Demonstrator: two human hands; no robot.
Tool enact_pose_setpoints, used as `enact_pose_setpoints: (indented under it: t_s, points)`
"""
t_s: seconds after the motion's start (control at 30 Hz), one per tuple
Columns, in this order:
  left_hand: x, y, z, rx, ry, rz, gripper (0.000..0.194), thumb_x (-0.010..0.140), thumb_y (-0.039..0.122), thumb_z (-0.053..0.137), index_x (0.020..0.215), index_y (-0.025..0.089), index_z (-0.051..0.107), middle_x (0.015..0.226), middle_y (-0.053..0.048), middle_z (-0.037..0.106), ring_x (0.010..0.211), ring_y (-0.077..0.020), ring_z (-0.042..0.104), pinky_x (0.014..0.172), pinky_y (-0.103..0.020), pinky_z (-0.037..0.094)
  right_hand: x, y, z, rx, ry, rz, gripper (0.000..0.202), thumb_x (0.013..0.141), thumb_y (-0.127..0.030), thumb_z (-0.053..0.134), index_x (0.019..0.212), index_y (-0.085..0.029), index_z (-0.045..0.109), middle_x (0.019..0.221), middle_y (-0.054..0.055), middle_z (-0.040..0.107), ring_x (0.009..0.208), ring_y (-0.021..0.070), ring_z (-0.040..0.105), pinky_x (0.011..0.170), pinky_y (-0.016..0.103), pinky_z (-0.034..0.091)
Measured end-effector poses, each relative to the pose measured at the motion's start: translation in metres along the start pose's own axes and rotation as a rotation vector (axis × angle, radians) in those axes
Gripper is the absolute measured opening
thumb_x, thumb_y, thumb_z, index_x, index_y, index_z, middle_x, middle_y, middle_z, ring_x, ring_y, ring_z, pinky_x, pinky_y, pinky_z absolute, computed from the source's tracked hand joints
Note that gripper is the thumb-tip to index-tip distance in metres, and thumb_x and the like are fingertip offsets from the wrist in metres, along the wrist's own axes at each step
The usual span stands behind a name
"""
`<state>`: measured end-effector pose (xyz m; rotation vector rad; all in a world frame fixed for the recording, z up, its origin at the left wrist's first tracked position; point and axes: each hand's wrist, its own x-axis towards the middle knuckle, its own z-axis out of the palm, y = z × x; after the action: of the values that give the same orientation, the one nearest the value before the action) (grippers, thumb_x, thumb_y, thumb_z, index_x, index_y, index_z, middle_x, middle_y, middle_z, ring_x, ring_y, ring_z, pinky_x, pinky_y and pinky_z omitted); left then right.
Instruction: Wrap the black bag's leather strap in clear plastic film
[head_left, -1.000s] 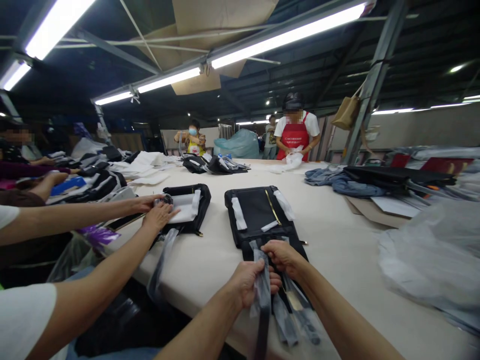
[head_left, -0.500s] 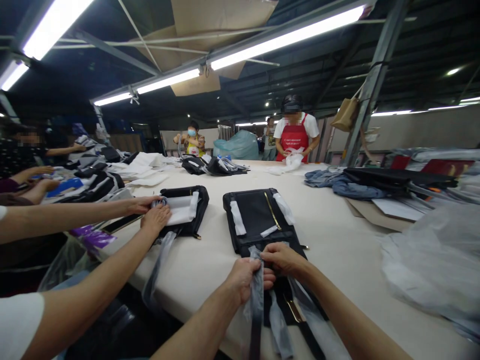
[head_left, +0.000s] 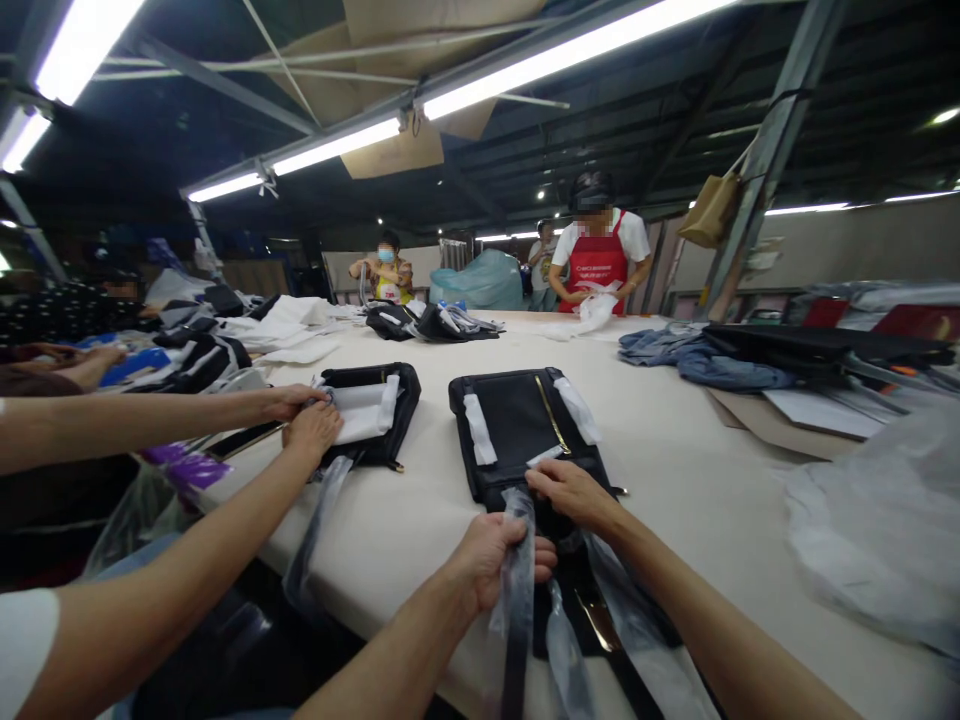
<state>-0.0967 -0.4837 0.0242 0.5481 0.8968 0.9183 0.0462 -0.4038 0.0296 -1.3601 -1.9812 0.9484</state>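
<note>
A black bag point(head_left: 517, 425) with a gold zipper and white paper strips lies flat on the cream table point(head_left: 675, 470) in front of me. My left hand point(head_left: 495, 560) is closed around a clear plastic-wrapped strap point(head_left: 517, 600) that hangs over the table's near edge. My right hand point(head_left: 574, 492) rests on the bag's near end, its fingers pinching the plastic there. More wrapped straps point(head_left: 630, 640) trail toward me under my right forearm.
A co-worker's two hands point(head_left: 304, 418) at my left work on a second black bag point(head_left: 371, 410). Clear plastic sheeting point(head_left: 885, 520) lies at the right, blue cloth point(head_left: 697, 362) and flat cardboard beyond. Other people stand at the far end, with more bags point(head_left: 427, 325) piled there.
My right hand has slid a little forward onto the bag's near end. My left hand keeps its grip on the wrapped strap. The view has shifted slightly upward.
</note>
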Motion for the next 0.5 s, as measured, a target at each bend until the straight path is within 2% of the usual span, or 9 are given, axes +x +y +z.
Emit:
enact_pose_setpoints:
  t_s: [0.07, 0.17, 0.37, 0.5]
  points:
    - [0.0, 0.0, 0.004, 0.019, 0.018, 0.024, 0.013, 0.092, 0.012, 0.035, 0.083, 0.016, 0.043, 0.059, -0.003, 0.055, 0.048, -0.0113, 0.055, 0.05, -0.02, 0.042, -0.002, 0.001, 0.001, 0.042, -0.041, -0.005, 0.017, 0.084, -0.029, 0.056, 0.072, -0.018, 0.058, 0.065, -0.003, 0.052, 0.059, 0.012, 0.043, 0.054, 0.025, 0.031]
    - [0.001, -0.001, 0.006, 0.037, 0.034, 0.046, 0.013, 0.093, 0.013, 0.031, 0.088, 0.016, 0.043, 0.058, -0.001, 0.053, 0.047, -0.0102, 0.053, 0.051, -0.02, 0.04, -0.005, -0.005, 0.003, 0.074, -0.106, 0.03, 0.002, 0.074, -0.016, 0.06, 0.073, -0.015, 0.061, 0.065, -0.003, 0.053, 0.061, 0.0105, 0.045, 0.055, 0.022, 0.033]
    - [0.008, -0.005, 0.001, 0.029, 0.035, 0.081, 0.013, 0.094, 0.014, 0.028, 0.097, 0.017, 0.04, 0.059, -0.002, 0.055, 0.045, -0.0108, 0.051, 0.048, -0.02, 0.036, -0.006, -0.023, -0.005, 0.08, -0.215, 0.196, 0.011, 0.075, -0.016, 0.055, 0.083, -0.015, 0.062, 0.054, -0.006, 0.042, 0.048, 0.0096, 0.036, 0.039, 0.02, 0.02]
    - [0.01, -0.006, 0.0, -0.015, -0.012, 0.088, 0.016, 0.092, 0.011, 0.025, 0.092, 0.018, 0.039, 0.053, 0.001, 0.049, 0.042, -0.0099, 0.047, 0.045, -0.018, 0.031, -0.006, -0.026, -0.008, 0.038, -0.27, 0.224, 0.011, 0.074, -0.009, 0.049, 0.076, -0.017, 0.056, 0.048, -0.008, 0.038, 0.043, 0.0091, 0.031, 0.037, 0.021, 0.018]
